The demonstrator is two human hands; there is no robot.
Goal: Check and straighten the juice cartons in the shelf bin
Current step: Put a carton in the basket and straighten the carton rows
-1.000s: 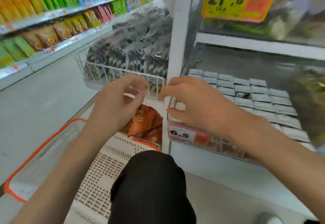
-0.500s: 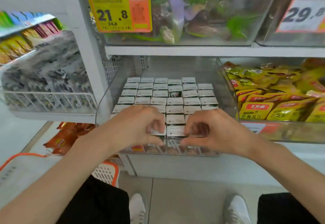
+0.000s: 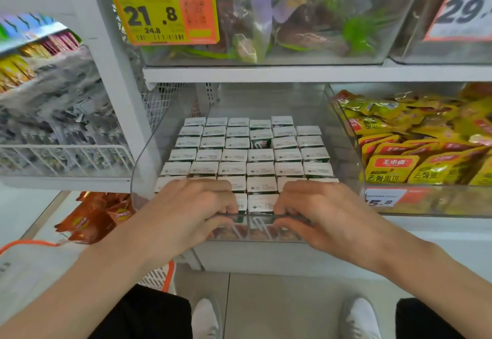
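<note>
A clear plastic shelf bin (image 3: 145, 160) holds several rows of small white-topped juice cartons (image 3: 261, 169), packed upright. One carton (image 3: 260, 140) in the third row sits lower and tilted, showing its green side. My left hand (image 3: 191, 209) grips the bin's front rim, fingers curled over the edge onto the front-row cartons at the left. My right hand (image 3: 316, 212) grips the same rim at the right, fingers curled over it. The front-row cartons under both hands are partly hidden.
A bin of yellow snack packs (image 3: 415, 149) stands to the right, a wire basket of dark packets (image 3: 61, 131) to the left. A shelf (image 3: 266, 74) with a bin of bagged goods hangs above. An orange-rimmed white basket (image 3: 29, 264) sits low left.
The view has swung from the wire basket to the carton bin. Both hands have moved from the basket's corner to the bin's front rim and spread slightly apart along it.
</note>
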